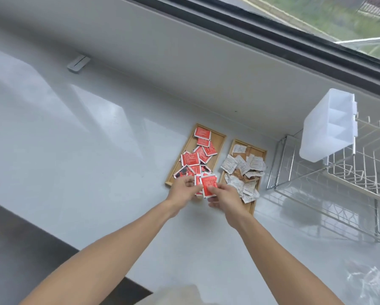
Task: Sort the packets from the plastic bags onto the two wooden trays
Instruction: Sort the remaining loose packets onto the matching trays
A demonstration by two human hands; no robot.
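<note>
White wire dish rack (350,172) at right, translucent plastic caddy (330,126) hung on it; window (317,23) beyond.

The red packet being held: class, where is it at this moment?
In the head view, the red packet is pinched between the left hand and right hand, above the near end of the left wooden tray.

Bright window daylight, glare, soft blur

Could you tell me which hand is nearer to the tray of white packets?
Right. The right hand overlaps the near end of the white-packet tray, gripping a red packet; the left hand lies beyond it, over the red-packet tray.
</note>
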